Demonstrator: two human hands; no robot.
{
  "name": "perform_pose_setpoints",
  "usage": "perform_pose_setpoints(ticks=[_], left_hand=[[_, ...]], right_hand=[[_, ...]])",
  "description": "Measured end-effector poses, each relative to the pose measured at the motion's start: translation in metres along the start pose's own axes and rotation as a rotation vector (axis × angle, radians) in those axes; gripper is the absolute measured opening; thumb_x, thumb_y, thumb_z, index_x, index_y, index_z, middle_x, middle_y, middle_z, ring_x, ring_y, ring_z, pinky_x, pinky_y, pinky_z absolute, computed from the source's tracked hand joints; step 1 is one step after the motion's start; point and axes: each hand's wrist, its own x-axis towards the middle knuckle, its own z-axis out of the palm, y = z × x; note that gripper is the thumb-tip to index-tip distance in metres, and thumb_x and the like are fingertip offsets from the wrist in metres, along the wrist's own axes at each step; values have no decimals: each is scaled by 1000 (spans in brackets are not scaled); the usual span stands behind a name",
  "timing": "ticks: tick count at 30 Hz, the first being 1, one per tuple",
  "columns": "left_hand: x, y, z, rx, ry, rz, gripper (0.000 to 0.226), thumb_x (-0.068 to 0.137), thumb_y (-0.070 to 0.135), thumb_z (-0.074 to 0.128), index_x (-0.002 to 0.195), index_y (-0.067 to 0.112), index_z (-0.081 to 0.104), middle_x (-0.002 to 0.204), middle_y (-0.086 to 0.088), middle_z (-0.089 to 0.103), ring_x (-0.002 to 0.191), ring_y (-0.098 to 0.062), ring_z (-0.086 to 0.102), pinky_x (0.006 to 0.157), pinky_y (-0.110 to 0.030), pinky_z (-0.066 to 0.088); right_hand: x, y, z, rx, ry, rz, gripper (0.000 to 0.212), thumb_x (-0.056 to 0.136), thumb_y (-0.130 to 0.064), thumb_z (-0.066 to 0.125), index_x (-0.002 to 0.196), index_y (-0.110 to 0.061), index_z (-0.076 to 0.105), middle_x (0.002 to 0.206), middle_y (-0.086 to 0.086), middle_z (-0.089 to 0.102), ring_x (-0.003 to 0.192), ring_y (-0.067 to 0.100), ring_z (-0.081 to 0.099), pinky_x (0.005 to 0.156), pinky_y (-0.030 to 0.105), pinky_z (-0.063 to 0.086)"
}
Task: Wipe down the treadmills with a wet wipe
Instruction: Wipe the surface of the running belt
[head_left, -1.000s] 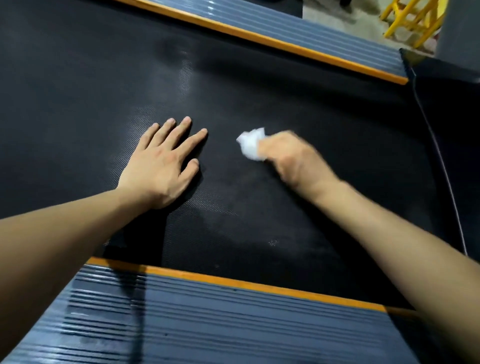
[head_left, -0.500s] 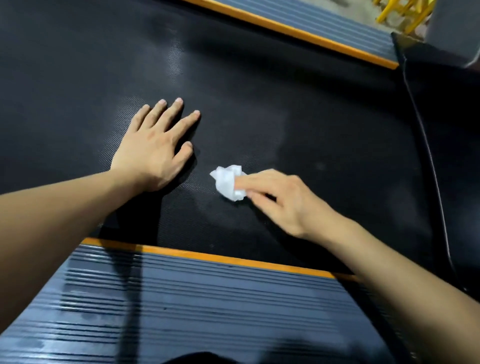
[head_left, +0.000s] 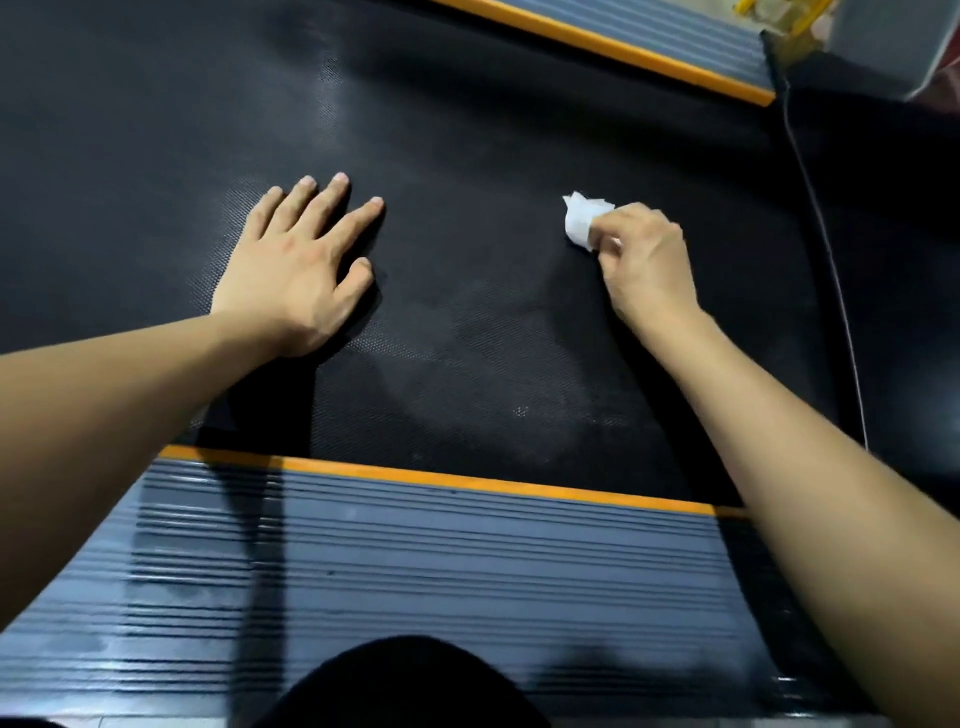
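Note:
A black textured treadmill belt fills the middle of the head view. My left hand lies flat on it, palm down, fingers spread, holding nothing. My right hand is farther right on the belt, fingers closed on a crumpled white wet wipe pressed against the belt surface. A faint damp smear shows on the belt between my arms, nearer to me.
A grey ribbed side rail with an orange edge strip runs along the near side; a matching rail lies on the far side. A thin cable runs down the right. A dark rounded shape sits at the bottom edge.
My right hand swept the wipe toward me and left, then back away and to the right. My left hand stayed planted flat on the belt.

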Motion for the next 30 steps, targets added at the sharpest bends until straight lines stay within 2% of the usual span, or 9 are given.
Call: perform_pose_setpoints(ticks=[2, 5, 8, 14, 16, 21, 24, 27, 30], left_hand=[[1, 0, 0, -6, -5, 1, 65, 97, 50, 21, 160, 34, 23, 169, -7, 19, 156, -32, 13, 127, -45, 5], [0, 1, -1, -6, 2, -1, 64, 97, 49, 22, 160, 35, 23, 169, -7, 19, 156, -32, 13, 127, -46, 5], [-1, 1, -2, -15, 20, -3, 63, 98, 47, 24, 159, 34, 25, 168, -8, 20, 155, -32, 15, 127, -46, 6], [-2, 1, -1, -18, 14, -6, 64, 97, 49, 23, 159, 34, 25, 169, -8, 20, 155, -32, 14, 127, -46, 6], [-1, 1, 0, -11, 21, 1, 64, 97, 49, 23, 159, 34, 26, 168, -9, 21, 155, -33, 15, 127, -47, 7], [-6, 1, -1, 10, 34, 18, 63, 99, 47, 22, 159, 29, 28, 167, -13, 24, 153, -38, 19, 126, -48, 10], [-14, -3, -4, 5, -1, 34, 65, 100, 47, 20, 161, 26, 26, 167, -14, 23, 153, -40, 19, 126, -49, 10], [-33, -16, -12, 8, -44, 79, 66, 100, 48, 18, 161, 25, 24, 167, -14, 22, 153, -40, 19, 126, -49, 11], [-48, -25, -16, 34, -63, 89, 66, 100, 49, 17, 162, 26, 23, 168, -12, 21, 154, -37, 19, 126, -48, 10]], right_hand=[[-16, -22, 5, 82, -11, 23, 28, 80, -2, 56, 92, -15, 77, 98, 11, 71, 91, 34, 65, 83, 42, 52], [-82, -75, -2, 325, -209, -296, 29, 73, 6, 61, 89, -12, 77, 93, 7, 71, 85, 25, 62, 81, 32, 49], [-117, -85, -14, 299, -399, -494, 25, 85, 5, 64, 98, -13, 75, 101, 1, 68, 87, 23, 56, 81, 29, 45], [-83, -8, -19, 22, -85, -89, 22, 79, -2, 61, 94, -14, 72, 99, 8, 69, 90, 35, 64, 83, 41, 50], [-100, -25, -21, 135, -119, -126, 24, 79, -2, 62, 96, -14, 74, 99, 5, 70, 90, 28, 65, 83, 38, 52], [-137, -71, -24, 335, -514, -488, 23, 85, 4, 67, 95, -16, 74, 104, -8, 65, 93, 18, 58, 83, 24, 45], [-123, -29, -30, 223, -381, -439, 25, 78, 9, 69, 92, -12, 72, 103, 0, 66, 93, 22, 58, 84, 22, 43], [-122, 5, -42, 117, -211, -173, 29, 75, 9, 69, 90, -16, 70, 101, -1, 65, 95, 28, 61, 86, 31, 46], [-129, -13, -37, 242, -201, -118, 30, 77, 9, 68, 92, -16, 74, 97, -3, 66, 89, 22, 65, 81, 32, 50]])
